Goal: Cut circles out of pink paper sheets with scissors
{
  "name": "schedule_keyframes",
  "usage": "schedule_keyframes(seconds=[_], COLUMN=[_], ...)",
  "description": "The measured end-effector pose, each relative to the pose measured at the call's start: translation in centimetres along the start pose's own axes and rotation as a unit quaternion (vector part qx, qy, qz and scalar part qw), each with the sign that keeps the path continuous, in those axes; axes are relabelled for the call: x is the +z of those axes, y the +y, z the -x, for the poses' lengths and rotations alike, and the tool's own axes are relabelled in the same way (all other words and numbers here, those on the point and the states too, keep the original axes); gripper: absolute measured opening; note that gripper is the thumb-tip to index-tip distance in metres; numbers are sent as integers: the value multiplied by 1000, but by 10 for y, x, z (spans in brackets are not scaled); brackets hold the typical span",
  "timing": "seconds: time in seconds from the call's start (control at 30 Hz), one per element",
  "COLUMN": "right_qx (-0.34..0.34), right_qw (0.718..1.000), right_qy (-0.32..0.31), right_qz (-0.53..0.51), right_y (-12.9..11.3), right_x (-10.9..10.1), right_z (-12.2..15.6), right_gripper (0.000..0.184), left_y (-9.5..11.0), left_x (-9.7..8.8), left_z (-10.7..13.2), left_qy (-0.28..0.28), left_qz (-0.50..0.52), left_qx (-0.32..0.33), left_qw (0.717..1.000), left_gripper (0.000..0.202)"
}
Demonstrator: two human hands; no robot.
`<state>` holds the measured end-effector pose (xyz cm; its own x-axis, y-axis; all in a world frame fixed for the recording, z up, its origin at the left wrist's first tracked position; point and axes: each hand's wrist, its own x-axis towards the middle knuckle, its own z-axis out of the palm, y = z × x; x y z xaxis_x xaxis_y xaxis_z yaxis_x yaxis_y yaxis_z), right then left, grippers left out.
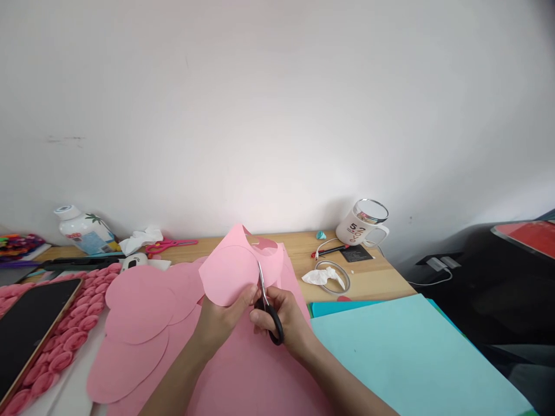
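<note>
My right hand (284, 320) grips black-handled scissors (266, 303), their blades pointing up into a pink paper sheet (229, 271). My left hand (223, 320) pinches the lower edge of that lifted sheet, right beside the blades. The sheet has a rounded cut outline and stands up from the table. Under my wrists lies a larger pink sheet (255, 375). To the left, several cut pink petal shapes (139, 315) are stacked overlapping.
A turquoise paper sheet (403, 352) lies at the right. Behind it are a white mug (362, 225), a tape ring (333, 274) and crumpled tissue (318, 277). At the left: a black board edged with pink rolled roses (65, 341), a white bottle (84, 231), pink scissors (167, 245).
</note>
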<state>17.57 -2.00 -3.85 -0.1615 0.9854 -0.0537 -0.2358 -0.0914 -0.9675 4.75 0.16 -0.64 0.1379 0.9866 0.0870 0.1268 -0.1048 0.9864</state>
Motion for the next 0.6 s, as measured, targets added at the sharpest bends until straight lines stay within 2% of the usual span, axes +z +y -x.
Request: schedule_keyframes(seconds=[0.17, 0.3, 0.47, 0.6], right_qx=[-23, -42, -54, -59], right_qw=[1000, 999, 998, 998], right_qy=[-12, -16, -33, -16], right_qz=[-12, -29, -28, -32], right_y=[-4, -6, -5, -4], right_x=[1, -1, -3, -3], right_z=[0, 0, 0, -1], right_gripper=[34, 30, 27, 27], left_y=[7, 6, 0, -1], left_x=[-1, -6, -11, -12], left_z=[1, -2, -4, -4], left_qy=[8, -49, -61, -72], left_qz=[-24, -33, -36, -44], left_qx=[7, 16, 20, 16], left_qw=[1000, 998, 997, 996], left_gripper=[14, 11, 26, 27])
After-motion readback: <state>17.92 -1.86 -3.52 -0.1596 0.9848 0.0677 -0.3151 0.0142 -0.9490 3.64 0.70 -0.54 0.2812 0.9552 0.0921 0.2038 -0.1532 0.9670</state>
